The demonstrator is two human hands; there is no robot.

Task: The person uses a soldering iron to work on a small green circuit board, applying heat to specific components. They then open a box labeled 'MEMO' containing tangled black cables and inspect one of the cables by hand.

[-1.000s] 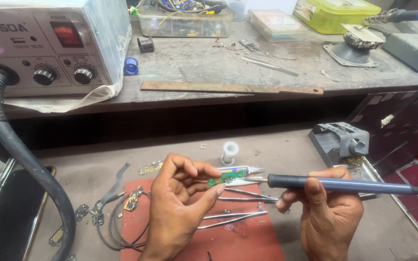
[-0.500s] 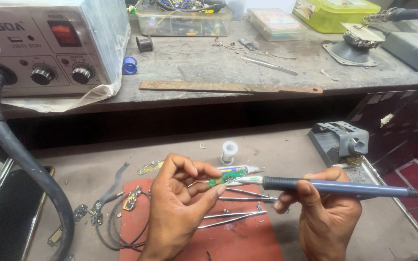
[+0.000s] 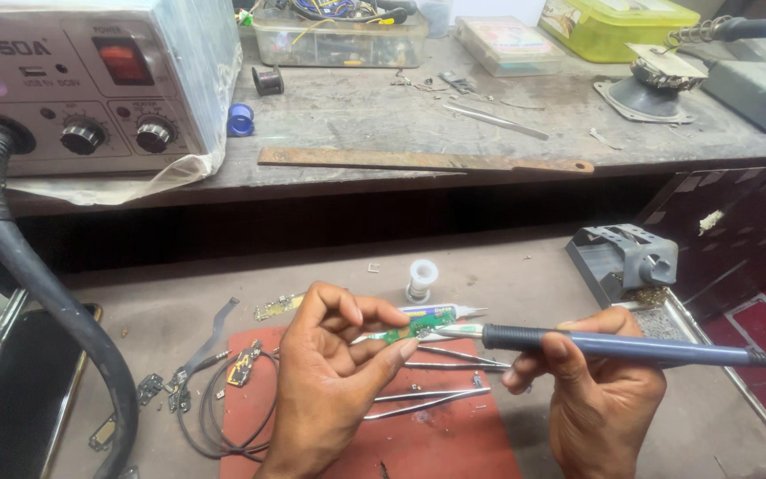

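Observation:
My left hand [image 3: 334, 381] pinches a small green circuit board [image 3: 408, 328] between thumb and fingers, above a red mat [image 3: 454, 443]. My right hand [image 3: 600, 390] grips a blue-handled soldering iron [image 3: 631, 346] like a pen, its metal tip touching the board's right end. Just behind the board lies a white syringe-shaped tube [image 3: 441, 312]. Metal tweezers [image 3: 427, 399] lie on the mat under my hands.
A grey hot-air station [image 3: 90, 89] with a black hose [image 3: 37, 293] stands at the left on a raised shelf. A solder spool [image 3: 422, 279], a grey iron stand [image 3: 622, 259], loose cables [image 3: 214, 399], a long flat bar [image 3: 418, 161] and plastic boxes [image 3: 613, 27] lie around.
The soldering iron tip has slid left onto the green board. My left hand has kept the board almost still.

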